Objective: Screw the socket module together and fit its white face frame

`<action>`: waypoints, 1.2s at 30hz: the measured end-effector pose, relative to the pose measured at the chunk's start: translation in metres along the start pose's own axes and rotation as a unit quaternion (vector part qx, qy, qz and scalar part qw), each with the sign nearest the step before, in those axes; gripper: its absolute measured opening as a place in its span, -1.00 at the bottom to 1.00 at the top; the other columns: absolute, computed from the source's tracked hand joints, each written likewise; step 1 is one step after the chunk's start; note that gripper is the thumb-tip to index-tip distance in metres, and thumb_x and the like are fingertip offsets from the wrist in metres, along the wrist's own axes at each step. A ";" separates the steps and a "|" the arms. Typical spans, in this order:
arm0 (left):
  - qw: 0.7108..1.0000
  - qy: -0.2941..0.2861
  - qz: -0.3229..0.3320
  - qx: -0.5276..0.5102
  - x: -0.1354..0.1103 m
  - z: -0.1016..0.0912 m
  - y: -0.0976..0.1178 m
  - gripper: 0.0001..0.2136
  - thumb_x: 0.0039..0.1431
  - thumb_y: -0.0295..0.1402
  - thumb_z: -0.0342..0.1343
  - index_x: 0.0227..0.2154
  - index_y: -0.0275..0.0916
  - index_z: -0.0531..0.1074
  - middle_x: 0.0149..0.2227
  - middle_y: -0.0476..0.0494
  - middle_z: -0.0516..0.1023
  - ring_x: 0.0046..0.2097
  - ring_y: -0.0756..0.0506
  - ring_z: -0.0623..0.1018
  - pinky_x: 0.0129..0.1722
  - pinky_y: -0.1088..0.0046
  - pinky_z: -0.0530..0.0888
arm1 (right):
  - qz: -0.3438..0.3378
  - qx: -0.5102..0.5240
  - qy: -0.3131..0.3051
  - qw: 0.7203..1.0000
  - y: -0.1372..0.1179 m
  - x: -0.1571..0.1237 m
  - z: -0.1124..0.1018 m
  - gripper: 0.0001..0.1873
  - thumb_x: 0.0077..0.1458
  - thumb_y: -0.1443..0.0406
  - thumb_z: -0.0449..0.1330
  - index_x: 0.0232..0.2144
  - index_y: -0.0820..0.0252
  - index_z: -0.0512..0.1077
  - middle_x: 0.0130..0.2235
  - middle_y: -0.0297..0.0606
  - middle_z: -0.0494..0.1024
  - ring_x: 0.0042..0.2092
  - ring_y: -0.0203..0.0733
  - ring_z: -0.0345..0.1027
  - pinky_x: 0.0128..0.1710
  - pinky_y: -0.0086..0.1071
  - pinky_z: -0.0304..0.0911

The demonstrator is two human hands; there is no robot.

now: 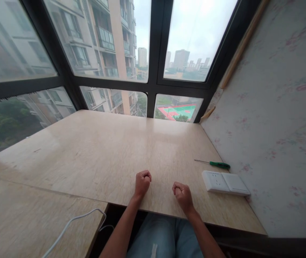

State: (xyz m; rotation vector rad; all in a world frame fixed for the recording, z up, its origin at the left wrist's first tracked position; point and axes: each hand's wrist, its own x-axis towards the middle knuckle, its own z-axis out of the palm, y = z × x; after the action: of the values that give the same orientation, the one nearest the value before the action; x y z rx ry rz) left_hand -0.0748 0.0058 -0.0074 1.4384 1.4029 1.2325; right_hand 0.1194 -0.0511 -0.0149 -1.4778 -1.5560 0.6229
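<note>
Both hands rest as fists on the beige marble-look tabletop near its front edge. My left hand (143, 182) is closed, thumb folded across the fingers, and nothing shows in it. A short gap to the right, my right hand (183, 196) is closed the same way, with nothing visible in its grip. Right of that hand lies a white double wall plate (225, 182), with socket slots on its left half and a plain right half. Just behind the plate is a screwdriver (219, 165) with a green handle, its thin shaft pointing left. Neither hand touches these things.
A white cable (73, 219) runs over the lower desk section at front left and hangs past its edge. Dark-framed windows (153, 86) border the back and left. A flower-papered wall (271, 143) closes off the right side.
</note>
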 end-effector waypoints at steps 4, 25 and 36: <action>1.000 -0.026 -0.002 -0.002 0.000 0.000 0.001 -0.92 -0.37 -0.38 -0.16 -0.82 -0.19 0.16 -0.74 0.02 0.19 -0.59 -0.01 0.23 -0.54 0.48 0.13 | 0.005 0.019 0.001 1.000 0.001 0.000 0.000 -0.82 -0.18 0.30 -0.09 -0.75 0.10 0.17 -0.72 -0.40 0.19 -0.62 -0.30 0.10 -0.56 -0.42 -0.04; 1.000 -0.015 -0.012 -0.013 0.002 -0.001 0.001 -0.92 -0.36 -0.34 -0.16 -0.80 -0.18 0.12 -0.72 0.03 0.13 -0.58 0.00 0.17 -0.54 0.47 0.11 | 0.058 0.125 0.048 0.989 0.002 0.005 0.001 -0.83 -0.13 0.31 -0.05 -0.68 0.11 0.24 -0.67 -0.45 0.16 -0.60 -0.32 0.01 -0.57 -0.42 -0.07; 0.999 0.005 -0.018 -0.027 0.001 0.000 0.004 -0.92 -0.33 -0.35 -0.15 -0.79 -0.18 0.13 -0.72 0.03 0.15 -0.58 0.00 0.18 -0.55 0.47 0.12 | 0.078 0.139 0.038 0.986 0.005 0.003 0.001 -0.84 -0.12 0.31 -0.03 -0.64 0.13 0.30 -0.66 -0.46 0.19 -0.60 -0.33 0.02 -0.58 -0.44 -0.07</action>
State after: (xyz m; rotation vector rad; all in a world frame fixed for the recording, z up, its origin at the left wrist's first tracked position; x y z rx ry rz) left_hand -0.0743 0.0067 -0.0032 1.3673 1.3861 1.2471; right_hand 0.1213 -0.0469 -0.0187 -1.4019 -1.2456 0.8286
